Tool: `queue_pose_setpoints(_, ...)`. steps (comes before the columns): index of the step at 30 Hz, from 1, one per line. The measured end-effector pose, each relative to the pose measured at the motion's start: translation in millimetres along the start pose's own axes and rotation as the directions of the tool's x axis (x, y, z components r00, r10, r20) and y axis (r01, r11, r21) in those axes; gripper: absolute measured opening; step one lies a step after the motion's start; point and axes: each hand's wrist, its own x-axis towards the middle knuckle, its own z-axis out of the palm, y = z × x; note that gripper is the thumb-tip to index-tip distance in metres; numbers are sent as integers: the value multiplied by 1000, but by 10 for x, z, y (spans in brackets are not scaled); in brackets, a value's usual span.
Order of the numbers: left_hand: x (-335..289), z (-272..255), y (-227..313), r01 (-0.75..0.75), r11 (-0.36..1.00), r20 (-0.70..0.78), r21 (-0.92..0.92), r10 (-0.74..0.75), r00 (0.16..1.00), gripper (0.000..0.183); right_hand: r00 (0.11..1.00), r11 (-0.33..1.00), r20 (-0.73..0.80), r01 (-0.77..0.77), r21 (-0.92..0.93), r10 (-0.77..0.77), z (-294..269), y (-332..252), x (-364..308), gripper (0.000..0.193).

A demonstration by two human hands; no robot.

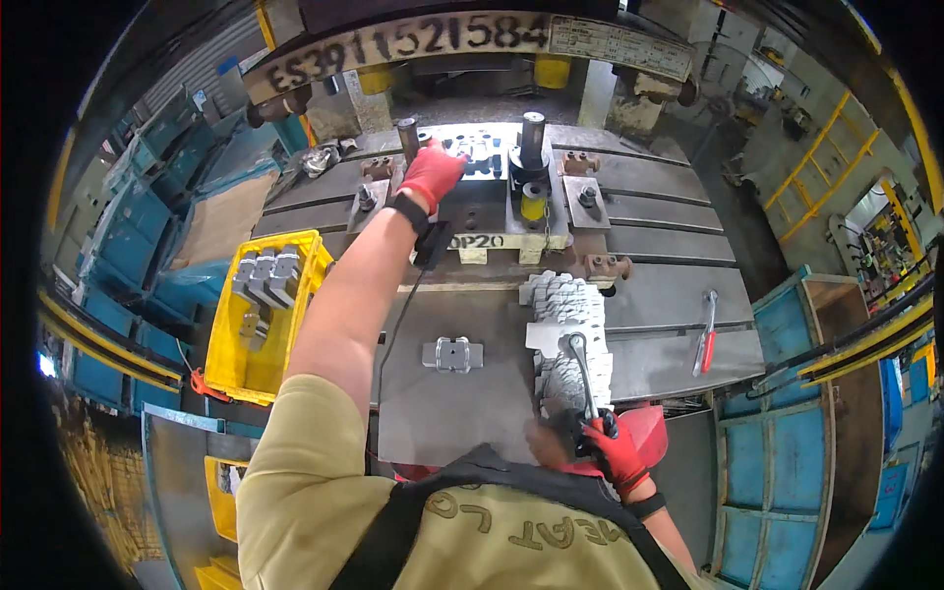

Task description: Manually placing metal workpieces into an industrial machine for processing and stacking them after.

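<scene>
My left hand (430, 173), in a red glove, reaches far forward onto the die block (492, 202) of the press, its fingers resting on the lit tooling by a dark guide post (408, 138). Whether it grips a part there is hidden. My right hand (617, 450), also red-gloved, is shut on the black handle of a long hooked tool (579, 369). The tool's tip lies on a row of stacked grey metal plates (568, 329) on the press table. One flat grey metal part (453, 354) lies alone on the steel sheet in front of me.
A yellow crate (241, 364) with several grey parts stands at my left. A red-handled tool (705, 339) lies on the press bed at right. Blue bins line the left and right sides. A red container (649, 428) sits under my right hand.
</scene>
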Motion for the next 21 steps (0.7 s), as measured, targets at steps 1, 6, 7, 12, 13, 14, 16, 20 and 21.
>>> queue_pose_setpoints(1,56,58,64,43,998,3,46,-44,999,51,1000,1000,-10,15,-16,-15,-12,18,-8,13)
queue_pose_setpoints(6,562,216,-260,-138,957,-28,254,150,988,33,996,977,-47,60,-207,-71,-48,154,-12,14)
queue_pose_setpoints(7,575,205,-251,-197,938,-43,286,218,975,27,997,984,-60,47,-172,-58,-38,146,-9,15)
queue_pose_setpoints(12,448,16,125,-299,910,12,287,309,951,18,995,978,-87,22,-208,-41,-90,192,19,11)
queue_pose_setpoints(13,558,8,12,-331,893,4,304,346,938,19,997,981,-50,48,-188,-58,-61,177,14,11)
queue_pose_setpoints(14,681,25,-97,-364,875,-1,319,385,923,20,997,983,-20,73,-166,-77,-35,157,16,11)
queue_pose_setpoints(16,775,42,-148,-334,942,-197,32,333,922,21,996,986,5,92,-142,-92,-26,156,16,12)
queue_pose_setpoints(20,598,-207,2,-354,835,-210,-421,290,934,23,999,1000,-51,-10,9,11,1,152,-31,15)
queue_pose_setpoints(21,501,-256,-26,-428,819,-219,-382,370,903,21,996,995,-65,-56,85,62,21,126,-45,15)
